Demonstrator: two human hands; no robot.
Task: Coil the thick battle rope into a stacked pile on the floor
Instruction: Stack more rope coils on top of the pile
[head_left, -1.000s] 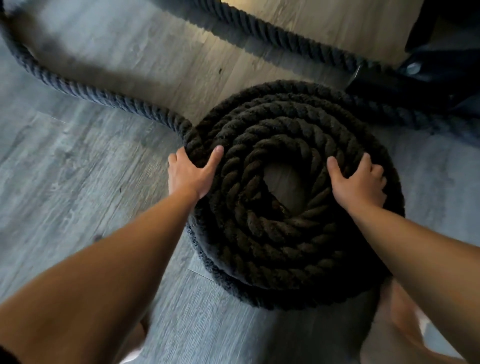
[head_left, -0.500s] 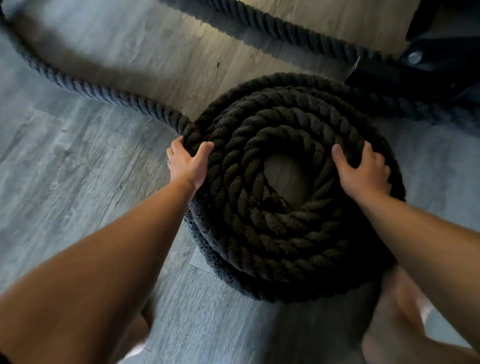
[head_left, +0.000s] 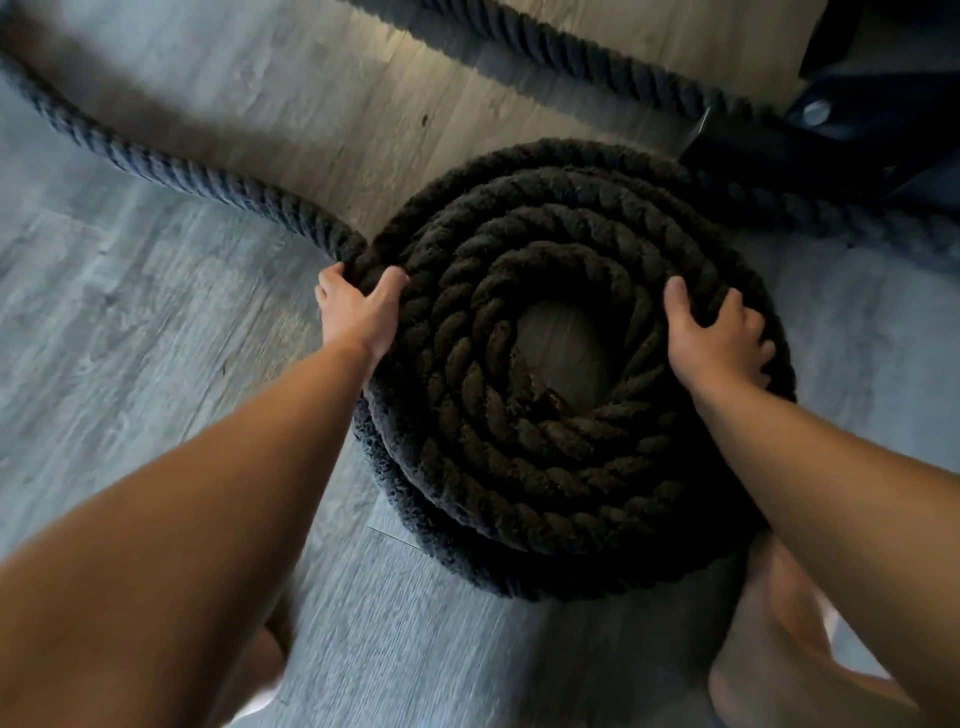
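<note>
The battle rope (head_left: 519, 457) lies coiled in stacked rings on the grey plank floor (head_left: 130, 338), its loose length trailing off far left. The left hand (head_left: 358, 314) has slid further along the outer turn and clasps it; the right hand (head_left: 719, 338) seems to grip the right-side turns, fingers curled over.
</note>
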